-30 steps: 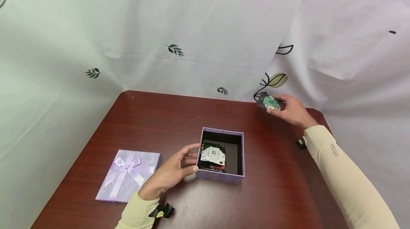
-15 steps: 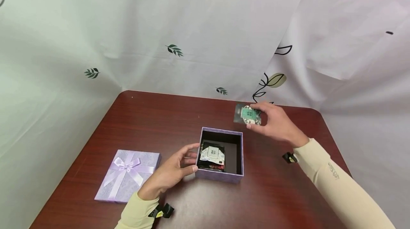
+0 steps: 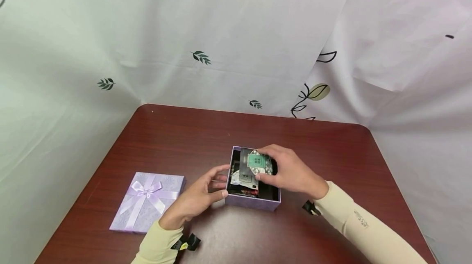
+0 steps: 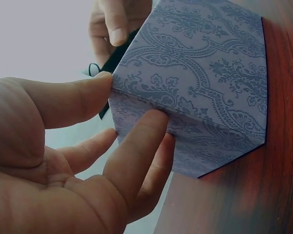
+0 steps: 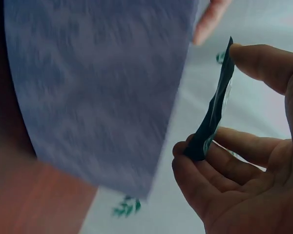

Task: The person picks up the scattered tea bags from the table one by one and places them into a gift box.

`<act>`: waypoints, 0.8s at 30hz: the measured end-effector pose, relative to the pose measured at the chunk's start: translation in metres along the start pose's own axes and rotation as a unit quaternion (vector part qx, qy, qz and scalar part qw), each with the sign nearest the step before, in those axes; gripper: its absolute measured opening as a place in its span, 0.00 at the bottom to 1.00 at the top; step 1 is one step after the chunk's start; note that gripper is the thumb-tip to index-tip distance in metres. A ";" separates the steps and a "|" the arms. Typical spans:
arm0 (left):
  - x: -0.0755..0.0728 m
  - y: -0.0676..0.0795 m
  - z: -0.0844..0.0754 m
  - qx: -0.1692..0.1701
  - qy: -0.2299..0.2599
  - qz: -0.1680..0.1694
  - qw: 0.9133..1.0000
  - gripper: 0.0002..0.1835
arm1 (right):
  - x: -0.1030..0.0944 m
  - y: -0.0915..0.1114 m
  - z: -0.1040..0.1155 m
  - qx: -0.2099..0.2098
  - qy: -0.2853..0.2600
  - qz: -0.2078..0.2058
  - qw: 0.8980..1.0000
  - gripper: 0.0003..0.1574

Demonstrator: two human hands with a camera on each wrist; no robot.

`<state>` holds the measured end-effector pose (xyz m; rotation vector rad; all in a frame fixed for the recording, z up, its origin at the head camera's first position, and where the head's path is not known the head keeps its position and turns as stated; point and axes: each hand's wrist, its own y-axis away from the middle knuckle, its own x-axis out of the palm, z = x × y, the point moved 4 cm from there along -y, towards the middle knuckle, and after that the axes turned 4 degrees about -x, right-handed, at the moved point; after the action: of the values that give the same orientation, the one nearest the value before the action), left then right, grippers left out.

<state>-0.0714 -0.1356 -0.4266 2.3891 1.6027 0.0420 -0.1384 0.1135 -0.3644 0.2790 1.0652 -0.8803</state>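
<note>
A lavender patterned gift box (image 3: pixel 252 202), its inside dark, stands lidless on the table. My left hand (image 3: pixel 199 194) touches its left wall with the fingertips, the thumb at the near left corner; the left wrist view shows the fingers (image 4: pixel 136 151) fairly straight against the wall (image 4: pixel 195 63). Over the box's opening, my right hand (image 3: pixel 285 169) pinches a dark flat sachet (image 3: pixel 257 161) with a green label by its edges. Edge-on in the right wrist view, the sachet (image 5: pixel 215 107) spans thumb and fingertips. Beneath it, a sachet with a white front (image 3: pixel 243 182) lies inside the box, partly covered.
To the left of the box lies its lavender lid (image 3: pixel 147 202) with a ribbon bow. The reddish-brown wooden table (image 3: pixel 191 133) has rounded far corners. White cloth (image 3: pixel 236 30) printed with leaves hangs behind and at both sides.
My right hand has carried the green-labelled sachet from the table's far right, leftward and nearer, to over the box. The left hand has stayed at the box's left wall.
</note>
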 end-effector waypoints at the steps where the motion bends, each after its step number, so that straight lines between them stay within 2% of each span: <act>1: 0.000 0.000 0.000 0.001 0.000 0.001 1.000 0.37 | 0.005 0.000 0.003 0.001 0.002 0.005 1.000 0.43; 10: -0.001 0.000 -0.001 -0.001 -0.006 0.000 1.000 0.37 | 0.033 -0.001 0.013 -0.017 0.029 0.058 0.998 0.42; 18: 0.001 0.000 -0.001 -0.003 -0.006 -0.002 1.000 0.37 | 0.044 0.000 0.013 -0.007 0.061 0.095 0.994 0.40; 24: 0.000 0.001 -0.001 -0.002 -0.003 -0.003 1.000 0.37 | 0.050 -0.004 0.014 -0.016 0.087 0.112 0.990 0.38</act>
<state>-0.0705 -0.1355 -0.4250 2.3796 1.6054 0.0363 -0.1229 0.0782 -0.3991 0.4450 1.1821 -0.6443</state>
